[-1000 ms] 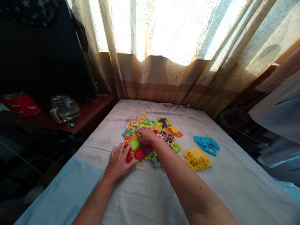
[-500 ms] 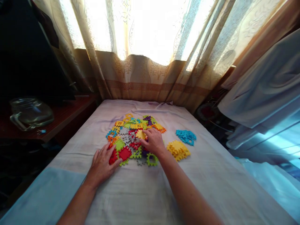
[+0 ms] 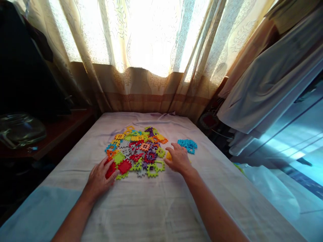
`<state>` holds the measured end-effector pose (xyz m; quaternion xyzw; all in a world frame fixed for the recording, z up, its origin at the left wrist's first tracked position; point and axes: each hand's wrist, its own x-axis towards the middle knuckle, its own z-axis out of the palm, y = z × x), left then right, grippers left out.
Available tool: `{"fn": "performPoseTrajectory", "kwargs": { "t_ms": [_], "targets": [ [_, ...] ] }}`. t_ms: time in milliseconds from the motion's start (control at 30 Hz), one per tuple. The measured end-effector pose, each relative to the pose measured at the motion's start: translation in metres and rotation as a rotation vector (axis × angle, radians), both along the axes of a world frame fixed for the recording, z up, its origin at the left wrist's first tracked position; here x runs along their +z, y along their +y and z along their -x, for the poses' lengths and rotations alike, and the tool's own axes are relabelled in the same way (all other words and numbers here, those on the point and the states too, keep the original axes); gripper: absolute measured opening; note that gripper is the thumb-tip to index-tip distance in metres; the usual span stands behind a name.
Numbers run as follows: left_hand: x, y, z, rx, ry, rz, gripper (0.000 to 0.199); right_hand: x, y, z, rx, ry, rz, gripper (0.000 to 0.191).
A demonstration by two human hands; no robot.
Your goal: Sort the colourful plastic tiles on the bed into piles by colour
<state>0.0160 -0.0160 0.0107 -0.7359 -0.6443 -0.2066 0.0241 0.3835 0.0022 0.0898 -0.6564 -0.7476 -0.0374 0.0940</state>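
Observation:
A spread of interlocking plastic toy tiles with notched edges lies on the sheet, in red, green, grey, purple, orange, yellow and blue. My left hand rests at its near left edge, fingers apart, touching red tiles. Beside those fingers are a flat green tile and another red tile. To the right of the spread, my right hand is over the yellow tiles with thumb and fingers apart. It hides most of that yellow group. Just beyond it sits a group of blue tiles.
The pale sheet covers the surface, with a light blue cloth patch at left. A glass jug stands on a dark wooden table. Curtains hang behind; clothes hang at right.
My right hand has moved right, from the mixed tiles to the yellow group, and the yellow tile at its fingers has left the spread. The view has shifted; my left hand stays by the red tiles.

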Motion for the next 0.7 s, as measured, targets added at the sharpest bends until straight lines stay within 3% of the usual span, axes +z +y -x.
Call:
{"fn": "performPoseTrajectory", "kwargs": {
  "t_ms": [167,300,400,533,700],
  "targets": [
    [-0.004,0.002,0.004,-0.008,-0.030,-0.055,0.058,-0.010,0.005,0.012,-0.015,-0.066,0.074,0.033],
    [-0.009,0.005,0.008,-0.024,-0.034,-0.081,0.056,-0.018,0.004,-0.001,0.002,-0.025,0.037,0.032],
    [-0.011,0.006,0.010,-0.033,-0.040,-0.096,0.055,-0.017,0.012,-0.028,-0.021,0.080,-0.075,0.038],
    [-0.014,0.007,0.011,-0.035,-0.055,-0.113,0.055,-0.017,0.033,-0.083,-0.244,0.164,-0.157,0.041],
    [-0.016,0.006,0.012,-0.044,-0.052,-0.135,0.052,-0.047,0.050,-0.135,-0.332,0.065,-0.079,0.062]
  ]
}}
